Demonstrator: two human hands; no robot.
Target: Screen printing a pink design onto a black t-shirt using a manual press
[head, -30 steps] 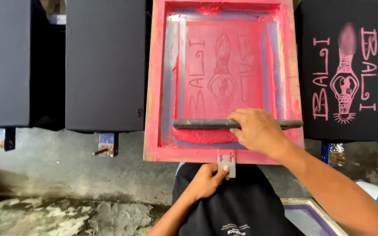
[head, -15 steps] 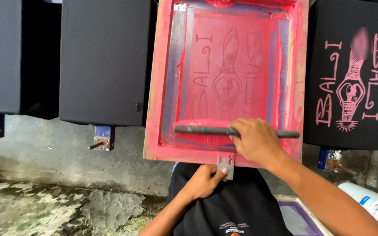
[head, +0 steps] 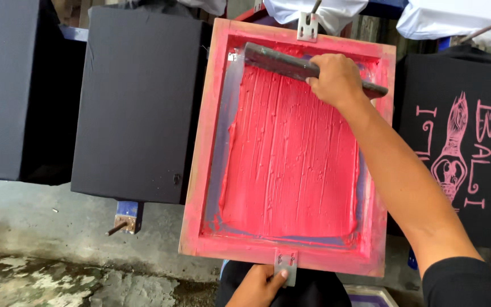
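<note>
A wooden screen-printing frame (head: 197,170) stained red fills the middle of the view, its mesh covered by a thick streaked coat of red ink (head: 294,165). My right hand (head: 336,79) grips a dark squeegee (head: 279,63) lying across the far end of the screen. Down at the near edge my left hand (head: 259,286) holds the small metal tab (head: 286,266) on the frame. Dark fabric shows beneath that hand.
Two black-covered platens (head: 137,108) (head: 1,85) stand to the left on metal arms. On the right a black shirt (head: 456,142) carries a pink printed figure with letters. White garments (head: 450,17) hang at the top. A stained concrete floor (head: 58,278) lies below.
My right hand has pushed the squegee from the near end of the screen to the far end, spreading red ink over the stencil design. My left hand stays on the tab.
</note>
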